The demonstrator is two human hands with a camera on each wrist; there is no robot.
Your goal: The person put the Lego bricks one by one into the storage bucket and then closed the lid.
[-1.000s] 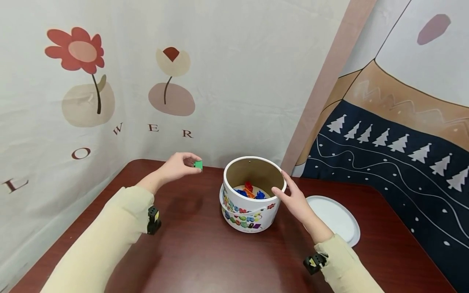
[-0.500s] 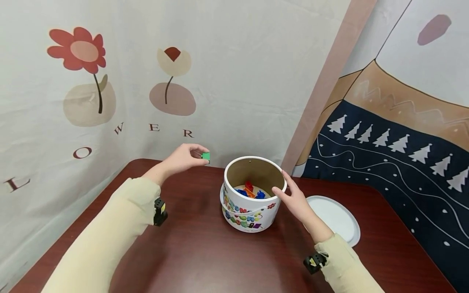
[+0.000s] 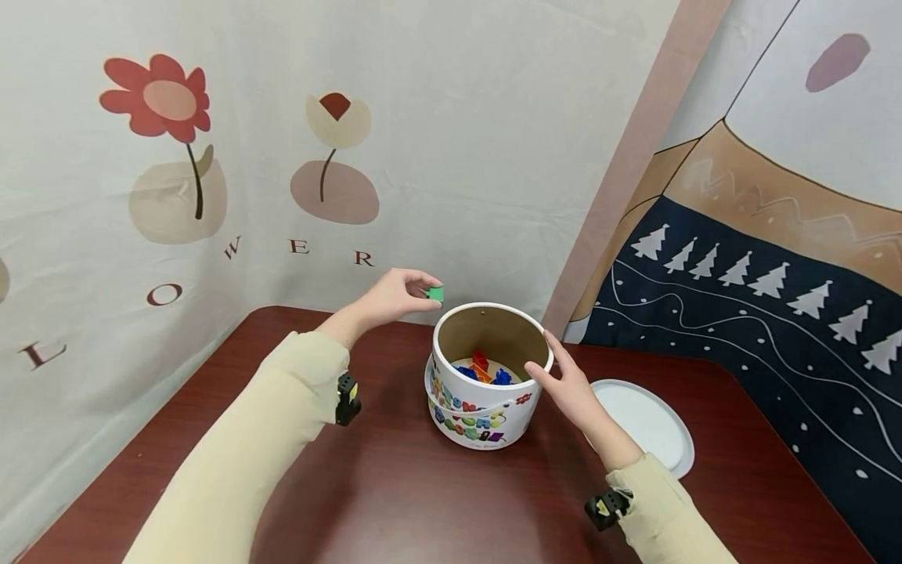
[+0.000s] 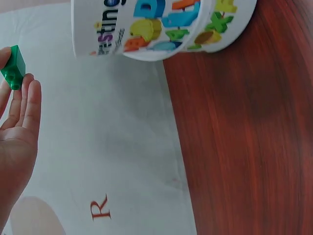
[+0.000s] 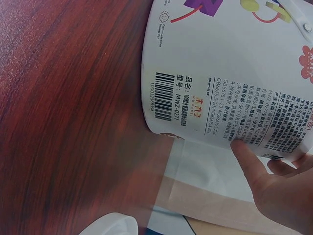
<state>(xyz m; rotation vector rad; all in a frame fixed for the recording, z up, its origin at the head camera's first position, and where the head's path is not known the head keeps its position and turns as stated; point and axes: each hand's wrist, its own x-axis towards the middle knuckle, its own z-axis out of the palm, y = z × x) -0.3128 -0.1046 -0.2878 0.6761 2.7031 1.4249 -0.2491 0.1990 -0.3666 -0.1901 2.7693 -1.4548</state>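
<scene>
My left hand [image 3: 396, 296] pinches a green toy brick [image 3: 436, 294] between thumb and fingers, just left of and above the rim of a white bucket [image 3: 465, 427]. In the left wrist view the green brick [image 4: 14, 67] shows a stud at its lower end, and the bucket [image 4: 98, 29] is apart from it. My right hand [image 3: 569, 389] rests against the bucket's right side with fingers spread and fairly straight. The right wrist view has a digit of this hand [image 5: 286, 191] touching the printed wall. Inside lie red, orange and blue pieces [image 3: 482, 371].
A white round lid [image 3: 651, 427] lies on the dark red-brown table [image 3: 395, 501] to the right of the bucket. The bucket's white handle [image 3: 486, 410] hangs down in front. Printed cloth [image 3: 451, 157] hangs behind the table.
My left hand has moved right with the green brick, from above the table's far left to beside the bucket's rim. My right hand keeps its place on the bucket.
</scene>
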